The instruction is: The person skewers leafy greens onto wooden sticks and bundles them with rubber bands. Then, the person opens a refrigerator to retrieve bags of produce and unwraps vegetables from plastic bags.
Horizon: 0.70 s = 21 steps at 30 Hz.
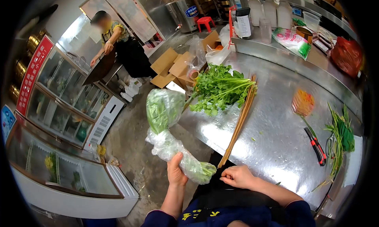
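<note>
Presently left hand (177, 170) holds bagged greens (165, 108); tub (302, 112) contains orange shreds (304, 97).

Glass-doored fridge (65, 87): stands on the left, a red sign (34, 75) with white characters along one edge.
Co-worker (122, 43): in a patterned top, beside the fridge, at a large dark disc (100, 69).
Cardboard boxes (164, 65): flaps open.
Red stool (205, 22): on the floor (130, 128) near a steel drum (182, 15).
Shelf (284, 58): carries a pink-and-green packet (292, 41) and a red plastic bag (347, 55).
</note>
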Each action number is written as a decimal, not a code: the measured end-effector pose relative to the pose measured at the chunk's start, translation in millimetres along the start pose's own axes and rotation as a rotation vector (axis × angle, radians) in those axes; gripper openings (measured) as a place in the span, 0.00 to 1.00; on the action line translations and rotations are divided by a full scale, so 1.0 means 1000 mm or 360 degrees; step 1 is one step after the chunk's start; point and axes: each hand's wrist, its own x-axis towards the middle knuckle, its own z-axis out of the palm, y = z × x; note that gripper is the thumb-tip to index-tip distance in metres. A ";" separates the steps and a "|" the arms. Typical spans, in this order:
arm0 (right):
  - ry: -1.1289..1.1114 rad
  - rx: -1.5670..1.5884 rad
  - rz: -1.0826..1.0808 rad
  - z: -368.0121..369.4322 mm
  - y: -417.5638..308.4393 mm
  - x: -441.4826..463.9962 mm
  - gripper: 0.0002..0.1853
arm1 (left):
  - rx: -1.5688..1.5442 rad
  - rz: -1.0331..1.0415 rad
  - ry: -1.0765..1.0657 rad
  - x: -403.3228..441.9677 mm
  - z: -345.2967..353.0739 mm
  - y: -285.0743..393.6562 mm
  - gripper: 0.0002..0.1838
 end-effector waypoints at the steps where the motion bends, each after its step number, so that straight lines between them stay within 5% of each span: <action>1: -0.0022 -0.0049 0.0002 0.004 0.005 -0.003 0.08 | 0.0037 -0.0012 -0.0018 0.000 0.004 -0.001 0.15; 21: 0.0532 -0.0075 -0.0142 0.017 0.031 0.004 0.09 | 0.0147 0.0049 -0.0031 0.043 0.051 -0.005 0.17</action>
